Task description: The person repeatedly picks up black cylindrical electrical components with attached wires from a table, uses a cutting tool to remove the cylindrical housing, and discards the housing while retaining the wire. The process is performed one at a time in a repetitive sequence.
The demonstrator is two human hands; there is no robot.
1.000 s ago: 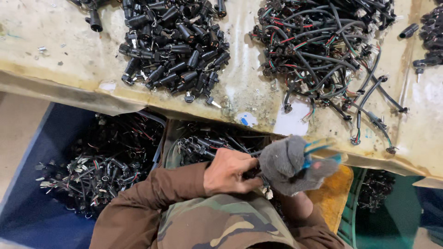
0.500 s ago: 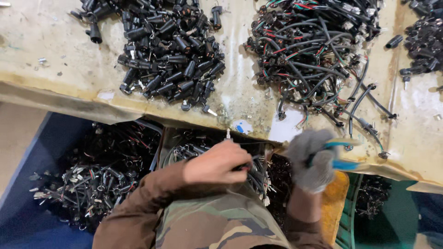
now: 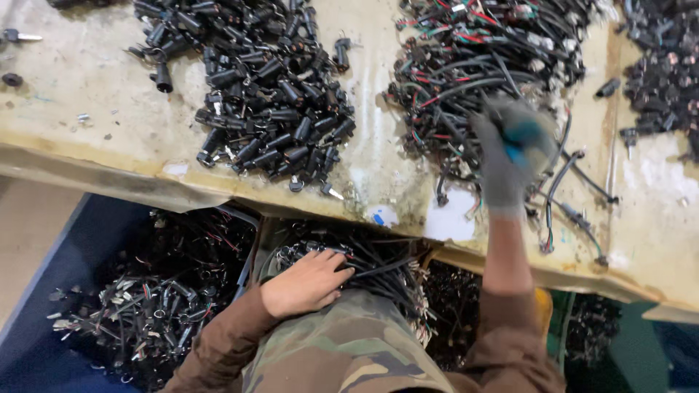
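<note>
The bare left hand (image 3: pixel 306 280) is resting flat, fingers loose and holding nothing, on a bundle of black cable assemblies (image 3: pixel 378 266) in the lap. The gloved right hand (image 3: pixel 510 149) is stretching up onto the tangled pile of wire harnesses (image 3: pixel 480 65), blurred, so its grasp cannot be told. A heap of black connectors (image 3: pixel 269 102) is lying on the stained workbench (image 3: pixel 95 138); a blue bin (image 3: pixel 87 240) of parts is sitting below.

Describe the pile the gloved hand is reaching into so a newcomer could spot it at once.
On the worn yellowish workbench lie several dark heaps. The wired pile sits under the right hand. Unlike the stubby black connectors to its left, it is tangled with long black, red and green wires.
</note>
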